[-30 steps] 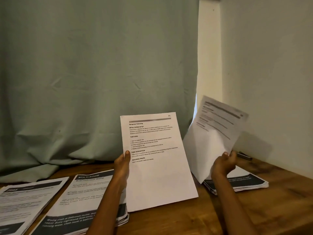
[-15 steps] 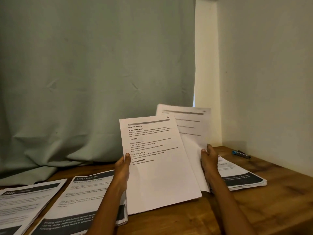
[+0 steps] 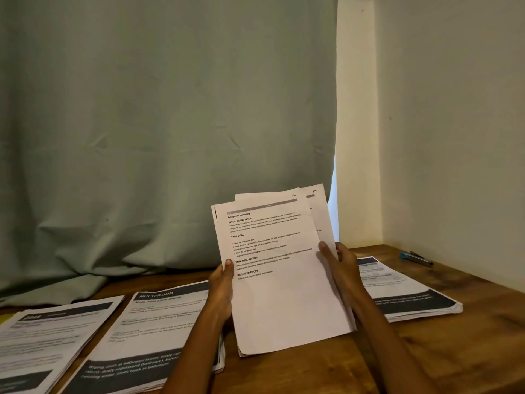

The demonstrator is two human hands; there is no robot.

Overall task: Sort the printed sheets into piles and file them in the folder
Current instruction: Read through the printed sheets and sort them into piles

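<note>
A second ago the right hand [image 3: 341,263] held one sheet well out to the right, apart from the sheets in the left hand [image 3: 223,282]. That sheet is now tucked behind the others, so both hands hold one small sheaf [image 3: 284,280] — upright, tilted a little, its lower edge at or just above the counter [image 3: 426,351]; which, I cannot tell.

The left thumb lies on the front page at its left edge, with the fingers hidden behind the paper, so the hand pinches the sheaf. The right thumb presses the front near the right edge and the fingers wrap behind; it pinches too. The corners of at least two back pages fan out at the top right, with handwritten page marks just visible.

My reading is that the pages of one document are being gathered in order — the sheaf is not yet squared, so a tap on the counter to align the edges seems the likely next need.

Three piles lie flat on the counter: the left pile [image 3: 48,345] at the frame edge, the middle pile [image 3: 147,331] under the left forearm, and the right pile [image 3: 403,291] behind the right hand. A pen [image 3: 417,257] lies near the wall. No folder is plainly in view, so filing looks some way off.
</note>
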